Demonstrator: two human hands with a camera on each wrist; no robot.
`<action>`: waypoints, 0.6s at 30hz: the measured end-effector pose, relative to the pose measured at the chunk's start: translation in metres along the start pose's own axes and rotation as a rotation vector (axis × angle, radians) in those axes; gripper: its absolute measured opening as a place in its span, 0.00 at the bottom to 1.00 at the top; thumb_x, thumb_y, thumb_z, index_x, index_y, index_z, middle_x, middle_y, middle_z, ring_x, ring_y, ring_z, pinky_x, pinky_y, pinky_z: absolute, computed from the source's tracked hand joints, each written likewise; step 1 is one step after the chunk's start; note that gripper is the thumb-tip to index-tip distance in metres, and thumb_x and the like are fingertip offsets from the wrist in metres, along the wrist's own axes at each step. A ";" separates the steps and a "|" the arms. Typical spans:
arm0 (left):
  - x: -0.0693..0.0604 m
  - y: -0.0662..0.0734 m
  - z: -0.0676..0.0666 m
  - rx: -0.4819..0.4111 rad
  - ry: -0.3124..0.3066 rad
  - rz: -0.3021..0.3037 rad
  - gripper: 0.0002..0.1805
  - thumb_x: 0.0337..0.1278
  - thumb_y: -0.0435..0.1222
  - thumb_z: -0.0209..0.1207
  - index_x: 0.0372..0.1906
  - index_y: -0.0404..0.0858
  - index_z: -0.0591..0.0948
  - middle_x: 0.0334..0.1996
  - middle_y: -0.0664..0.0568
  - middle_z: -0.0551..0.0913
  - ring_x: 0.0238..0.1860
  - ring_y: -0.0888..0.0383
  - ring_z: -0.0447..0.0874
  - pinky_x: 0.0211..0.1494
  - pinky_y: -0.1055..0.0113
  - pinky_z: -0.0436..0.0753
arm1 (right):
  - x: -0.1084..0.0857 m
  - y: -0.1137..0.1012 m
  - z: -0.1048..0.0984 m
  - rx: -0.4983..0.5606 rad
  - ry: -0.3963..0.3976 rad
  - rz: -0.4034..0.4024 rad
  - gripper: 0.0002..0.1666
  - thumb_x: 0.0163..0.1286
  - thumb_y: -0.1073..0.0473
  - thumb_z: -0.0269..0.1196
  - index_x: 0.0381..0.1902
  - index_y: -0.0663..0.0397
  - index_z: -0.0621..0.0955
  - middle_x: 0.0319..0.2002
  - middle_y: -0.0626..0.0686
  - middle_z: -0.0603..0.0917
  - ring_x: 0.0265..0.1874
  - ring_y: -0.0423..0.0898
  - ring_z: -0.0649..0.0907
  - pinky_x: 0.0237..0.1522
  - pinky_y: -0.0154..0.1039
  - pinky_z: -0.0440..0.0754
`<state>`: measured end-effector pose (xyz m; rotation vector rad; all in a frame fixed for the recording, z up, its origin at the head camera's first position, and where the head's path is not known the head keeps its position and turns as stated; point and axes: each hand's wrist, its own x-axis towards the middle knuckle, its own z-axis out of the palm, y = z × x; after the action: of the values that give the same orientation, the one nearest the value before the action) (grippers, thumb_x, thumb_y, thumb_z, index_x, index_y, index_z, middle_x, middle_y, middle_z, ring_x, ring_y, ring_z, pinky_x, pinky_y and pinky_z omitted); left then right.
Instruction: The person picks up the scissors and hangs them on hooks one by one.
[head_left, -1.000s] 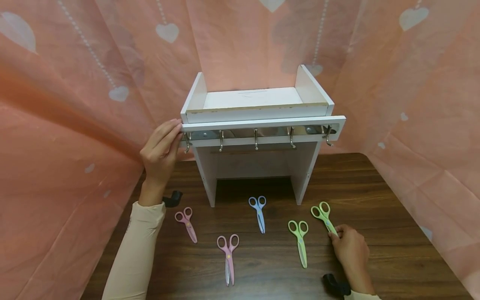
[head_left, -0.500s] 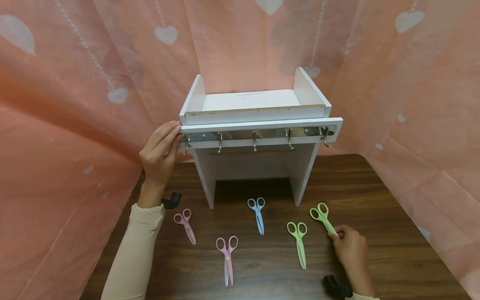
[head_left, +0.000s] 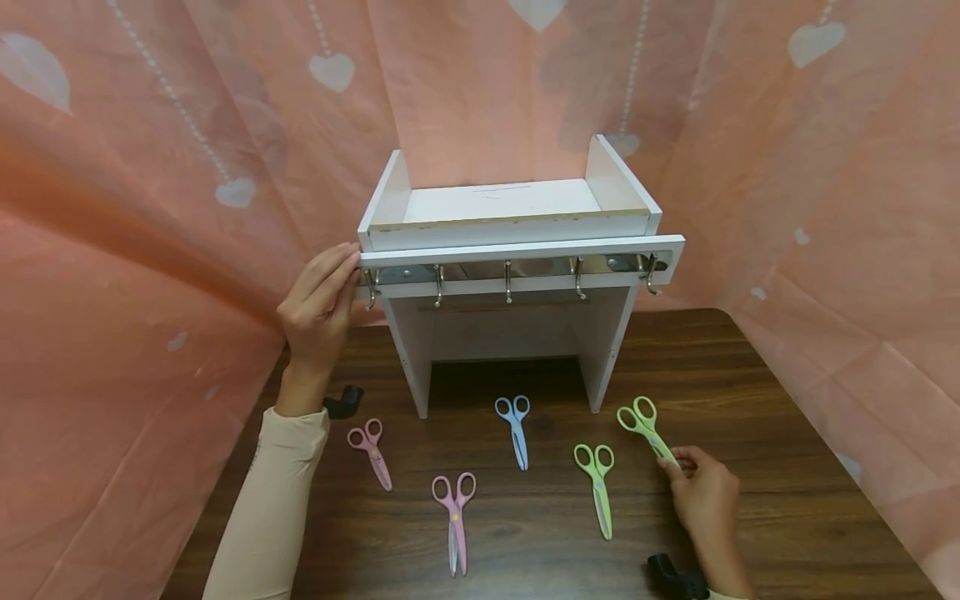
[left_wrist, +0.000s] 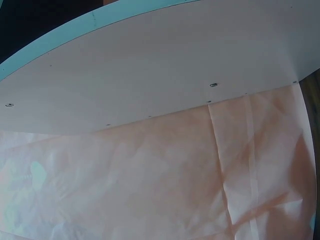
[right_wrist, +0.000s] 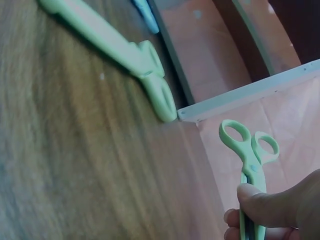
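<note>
Creased pink cloth is hung behind a wood-grained table. Green scissors are pinched over its right side by the right hand, clear of the edge; a hooked white rail is gripped by the left hand. Only from the left wrist is a dotted white panel seen broadside.

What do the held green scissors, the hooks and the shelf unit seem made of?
Held scissors: mostly plastic, it seems: smooth, moulded-looking, evenly green; the dark inner part is unclear.
Hooks: likely polished metal, given their bright highlights.
Shelf unit: perhaps wood-based board with a smooth white coating, brown showing along one edge.
</note>
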<state>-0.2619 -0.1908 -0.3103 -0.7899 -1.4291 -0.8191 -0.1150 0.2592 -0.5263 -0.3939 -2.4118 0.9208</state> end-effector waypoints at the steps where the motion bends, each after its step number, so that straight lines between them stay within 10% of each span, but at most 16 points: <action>1: 0.000 0.000 0.000 0.000 0.000 0.001 0.19 0.42 0.11 0.67 0.42 0.26 0.89 0.43 0.35 0.88 0.46 0.37 0.87 0.59 0.56 0.86 | 0.000 -0.001 -0.001 0.008 0.007 -0.002 0.08 0.54 0.70 0.77 0.32 0.64 0.87 0.25 0.60 0.88 0.20 0.39 0.81 0.17 0.23 0.69; 18: 0.005 0.003 0.000 0.009 0.006 0.040 0.21 0.39 0.10 0.68 0.42 0.27 0.89 0.43 0.35 0.88 0.46 0.37 0.87 0.58 0.55 0.86 | 0.004 -0.017 -0.012 0.047 0.059 -0.016 0.10 0.55 0.67 0.78 0.35 0.63 0.88 0.26 0.60 0.89 0.19 0.24 0.75 0.19 0.19 0.69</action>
<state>-0.2595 -0.1888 -0.3056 -0.8063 -1.4063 -0.7831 -0.1123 0.2553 -0.5060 -0.3794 -2.3320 0.9434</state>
